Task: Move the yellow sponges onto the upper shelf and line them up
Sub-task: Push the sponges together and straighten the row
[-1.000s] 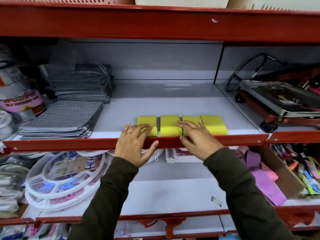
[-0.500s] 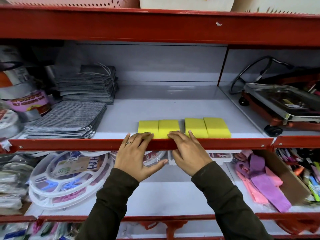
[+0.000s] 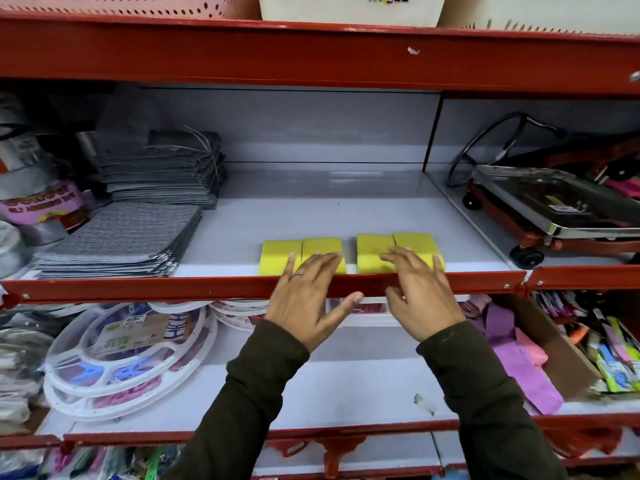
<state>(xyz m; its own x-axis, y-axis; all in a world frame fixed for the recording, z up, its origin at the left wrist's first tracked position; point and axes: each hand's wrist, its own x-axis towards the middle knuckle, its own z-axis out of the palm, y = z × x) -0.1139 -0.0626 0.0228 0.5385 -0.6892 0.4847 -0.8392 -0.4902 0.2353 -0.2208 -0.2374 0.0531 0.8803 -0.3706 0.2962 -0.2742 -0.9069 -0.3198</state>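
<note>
Even, moderately bright lighting; wide-angle distortion evident.
Glare streaked the white shelf (image 3: 329,188) surface; its upper left recess lay in shadow. Both hands showed slight motion blur, and frame edges were bowed and soft.

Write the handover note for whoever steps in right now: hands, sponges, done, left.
Left hand: open, fingers flat on the left pair of yellow sponges.
Right hand: open, fingers flat on the right pair of yellow sponges.
Sponges: all four sit at the front edge of the upper shelf, just behind the red lip.
Done: sponges on the shelf, roughly in a row.
Left: close the gap between the two pairs and square the fronts.
</note>
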